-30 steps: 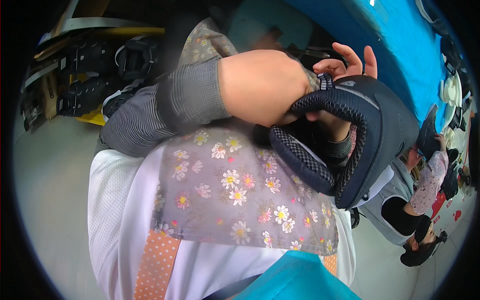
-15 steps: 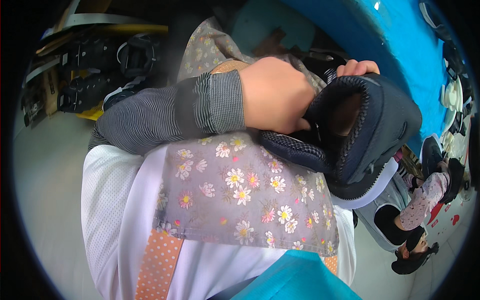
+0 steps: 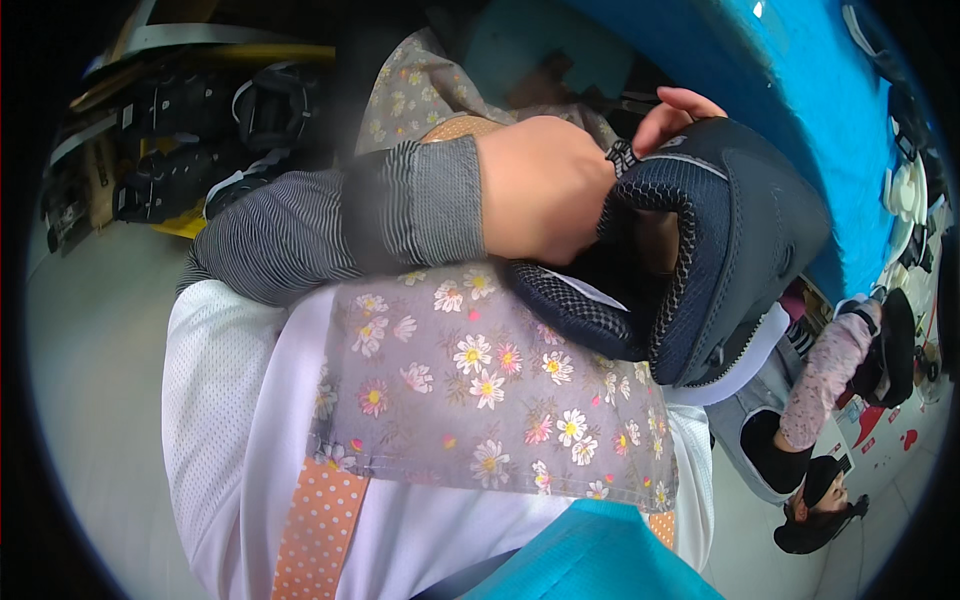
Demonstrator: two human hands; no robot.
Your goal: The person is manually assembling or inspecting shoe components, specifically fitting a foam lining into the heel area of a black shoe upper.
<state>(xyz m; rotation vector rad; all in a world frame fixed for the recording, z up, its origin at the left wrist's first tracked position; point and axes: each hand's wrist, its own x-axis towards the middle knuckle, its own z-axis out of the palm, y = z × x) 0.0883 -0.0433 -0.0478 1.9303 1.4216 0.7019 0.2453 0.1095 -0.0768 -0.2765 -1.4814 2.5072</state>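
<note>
A dark navy shoe (image 3: 755,215) with a padded, mesh-lined collar and a white sole is held over my lap, its opening toward me. My left hand (image 3: 540,190), in a striped sleeve, is curled at the opening, its fingers mostly hidden by the back of the hand and the collar. Over the shoe's far upper edge show bent fingers of my right hand (image 3: 682,115), beside a black-and-white striped loop (image 3: 622,157). The rest of that hand is behind the shoe. A patch of skin shows inside the opening; whose fingers these are I cannot tell.
A blue-covered table (image 3: 820,130) curves along the right, with shoes and white pieces (image 3: 905,195) at its far edge. Dark shoes (image 3: 165,185) stand on a yellow rack at the left. A co-worker (image 3: 790,440) in a dark mask sits at the lower right, handling a dark shoe (image 3: 890,345).
The shoe has tilted and shifted slightly left and up. My right fingers have loosened and lifted from the collar edge, exposing the striped loop. The co-worker's arm and shoe have moved.
</note>
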